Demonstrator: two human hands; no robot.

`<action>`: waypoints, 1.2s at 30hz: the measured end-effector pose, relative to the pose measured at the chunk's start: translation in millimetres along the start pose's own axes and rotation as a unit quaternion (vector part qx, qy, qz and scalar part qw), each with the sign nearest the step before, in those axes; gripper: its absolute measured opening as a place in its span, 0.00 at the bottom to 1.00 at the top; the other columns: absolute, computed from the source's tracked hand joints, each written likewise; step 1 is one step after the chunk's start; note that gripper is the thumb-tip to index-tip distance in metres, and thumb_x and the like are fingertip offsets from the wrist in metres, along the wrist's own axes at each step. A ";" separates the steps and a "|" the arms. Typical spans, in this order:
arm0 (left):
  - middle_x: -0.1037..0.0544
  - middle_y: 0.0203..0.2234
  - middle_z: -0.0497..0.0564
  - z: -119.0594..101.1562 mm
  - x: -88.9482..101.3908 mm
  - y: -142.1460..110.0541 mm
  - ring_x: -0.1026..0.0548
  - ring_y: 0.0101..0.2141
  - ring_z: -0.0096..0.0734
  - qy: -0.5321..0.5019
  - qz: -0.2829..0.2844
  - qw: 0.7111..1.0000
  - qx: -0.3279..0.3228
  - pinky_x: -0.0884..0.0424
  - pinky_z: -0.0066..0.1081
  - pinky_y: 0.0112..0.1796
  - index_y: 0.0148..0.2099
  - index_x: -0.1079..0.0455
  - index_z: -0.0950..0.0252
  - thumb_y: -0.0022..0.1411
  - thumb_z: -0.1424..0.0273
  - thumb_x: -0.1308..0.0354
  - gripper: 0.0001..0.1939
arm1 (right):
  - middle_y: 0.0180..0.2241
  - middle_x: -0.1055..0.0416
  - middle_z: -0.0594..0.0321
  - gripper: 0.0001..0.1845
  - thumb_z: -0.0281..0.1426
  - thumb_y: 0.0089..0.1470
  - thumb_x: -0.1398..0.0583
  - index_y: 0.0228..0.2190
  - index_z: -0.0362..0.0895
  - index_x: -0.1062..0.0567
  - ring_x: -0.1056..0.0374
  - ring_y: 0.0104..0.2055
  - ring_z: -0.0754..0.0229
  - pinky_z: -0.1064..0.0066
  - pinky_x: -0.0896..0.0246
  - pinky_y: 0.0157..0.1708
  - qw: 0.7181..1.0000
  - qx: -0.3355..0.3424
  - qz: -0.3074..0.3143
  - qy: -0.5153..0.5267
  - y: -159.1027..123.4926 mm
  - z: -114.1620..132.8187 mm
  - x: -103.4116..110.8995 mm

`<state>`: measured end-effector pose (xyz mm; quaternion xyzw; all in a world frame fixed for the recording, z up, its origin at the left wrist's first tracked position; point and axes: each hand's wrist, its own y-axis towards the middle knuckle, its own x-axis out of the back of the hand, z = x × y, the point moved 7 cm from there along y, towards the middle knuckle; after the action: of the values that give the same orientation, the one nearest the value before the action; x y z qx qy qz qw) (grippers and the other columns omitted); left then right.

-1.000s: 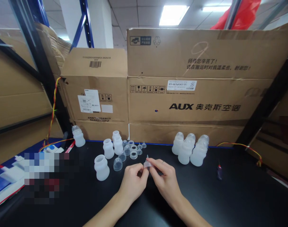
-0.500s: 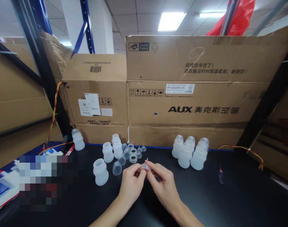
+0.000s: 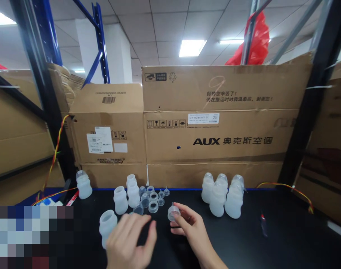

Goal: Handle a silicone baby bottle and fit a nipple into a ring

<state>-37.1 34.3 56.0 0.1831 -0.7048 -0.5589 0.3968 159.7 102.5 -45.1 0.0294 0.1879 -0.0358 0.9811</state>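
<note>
My right hand (image 3: 191,229) pinches a clear bottle teat seated in a collar ring (image 3: 173,213) between thumb and fingers, its tip pointing up. Fingers apart and slightly blurred, my left hand (image 3: 131,241) holds nothing and hovers in front of the nearest open frosted baby bottle (image 3: 107,223), partly covering it. Beyond it stand two more open bottles, one in front (image 3: 120,201) and one behind (image 3: 133,194). To their right lie several clear dome caps (image 3: 144,200), several collar rings (image 3: 153,206) and a few small teats (image 3: 161,202).
Several capped bottles (image 3: 217,203) stand together at the right, and another capped bottle (image 3: 83,185) is at the far left. A dark screwdriver-like tool (image 3: 263,226) lies farther right. Cardboard panels (image 3: 232,157) wall off the back, between dark rack posts (image 3: 322,74).
My left hand has let go of the teat and ring and moved left and nearer, opening. My right hand keeps hold of the piece. The camera view has tilted up.
</note>
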 end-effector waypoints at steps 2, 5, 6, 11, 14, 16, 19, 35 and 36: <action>0.19 0.30 0.51 19.6 19.1 5.6 0.23 0.32 0.40 0.092 -0.074 0.993 0.004 0.31 0.36 0.40 0.40 0.24 0.59 0.57 0.71 0.34 0.07 | 0.37 0.19 0.55 0.38 0.49 0.37 0.23 0.46 0.41 0.19 0.21 0.32 0.53 0.59 0.21 0.35 0.998 -0.033 -0.006 0.049 2.4 -1.1 1.7; 0.19 0.37 0.57 62.0 30.2 9.3 0.23 0.40 0.50 0.212 -0.091 0.967 0.103 0.33 0.43 0.45 0.42 0.23 0.61 0.59 0.61 0.38 0.12 | 0.38 0.18 0.53 0.36 0.50 0.41 0.25 0.46 0.40 0.20 0.21 0.32 0.55 0.61 0.21 0.37 0.992 -0.055 -0.021 0.111 4.2 2.1 5.9; 0.19 0.38 0.57 77.7 29.0 8.4 0.23 0.41 0.51 0.218 -0.069 0.961 0.154 0.33 0.43 0.44 0.43 0.23 0.61 0.59 0.59 0.40 0.14 | 0.38 0.18 0.53 0.36 0.50 0.41 0.25 0.46 0.40 0.20 0.20 0.32 0.54 0.61 0.21 0.37 0.990 -0.058 -0.029 0.124 4.6 3.5 8.1; 0.18 0.27 0.49 132.7 5.8 -18.3 0.20 0.31 0.45 0.083 0.075 0.897 0.427 0.32 0.34 0.32 0.31 0.24 0.57 0.52 0.53 0.42 0.14 | 0.38 0.17 0.52 0.47 0.46 0.36 0.22 0.55 0.39 0.26 0.19 0.36 0.51 0.61 0.23 0.41 0.984 -0.062 -0.050 0.160 6.0 9.5 18.0; 0.18 0.24 0.47 137.1 2.5 -28.8 0.20 0.31 0.45 0.022 0.039 0.876 0.480 0.30 0.33 0.34 0.30 0.26 0.58 0.50 0.52 0.41 0.15 | 0.37 0.17 0.53 0.53 0.44 0.37 0.22 0.60 0.39 0.33 0.19 0.36 0.50 0.58 0.24 0.44 0.982 -0.059 -0.049 0.173 6.6 10.2 20.3; 0.20 0.20 0.47 138.5 0.5 -35.5 0.20 0.29 0.45 -0.016 0.011 0.864 0.504 0.30 0.34 0.34 0.29 0.27 0.59 0.50 0.51 0.40 0.16 | 0.37 0.16 0.53 0.54 0.43 0.38 0.22 0.61 0.39 0.35 0.18 0.36 0.49 0.56 0.24 0.45 0.981 -0.066 -0.043 0.180 6.7 8.3 19.7; 0.21 0.20 0.47 141.2 -4.5 -44.7 0.21 0.28 0.43 -0.088 -0.024 0.851 0.517 0.30 0.33 0.33 0.27 0.29 0.60 0.51 0.54 0.42 0.14 | 0.38 0.16 0.52 0.53 0.42 0.40 0.23 0.61 0.39 0.37 0.18 0.36 0.49 0.55 0.26 0.46 0.979 -0.075 -0.035 0.185 6.0 5.5 16.9; 0.21 0.24 0.49 131.3 14.0 -46.7 0.24 0.30 0.39 -0.151 -0.163 0.855 0.469 0.30 0.32 0.33 0.28 0.25 0.64 0.53 0.60 0.39 0.12 | 0.34 0.17 0.51 0.57 0.40 0.33 0.21 0.59 0.37 0.38 0.20 0.33 0.50 0.60 0.25 0.40 0.974 -0.112 -0.040 0.194 5.3 -8.7 8.4; 0.21 0.25 0.49 120.6 14.8 -43.1 0.24 0.31 0.38 -0.166 -0.174 0.864 0.443 0.30 0.31 0.34 0.28 0.26 0.63 0.55 0.60 0.38 0.12 | 0.33 0.17 0.53 0.57 0.40 0.32 0.20 0.59 0.38 0.38 0.20 0.33 0.50 0.60 0.25 0.40 0.974 -0.110 -0.039 0.192 5.5 -9.3 8.2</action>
<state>-146.3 88.1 13.7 0.3642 -0.8901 -0.2699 0.0474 164.3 108.1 -56.5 -0.0798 0.3768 -0.0470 0.9216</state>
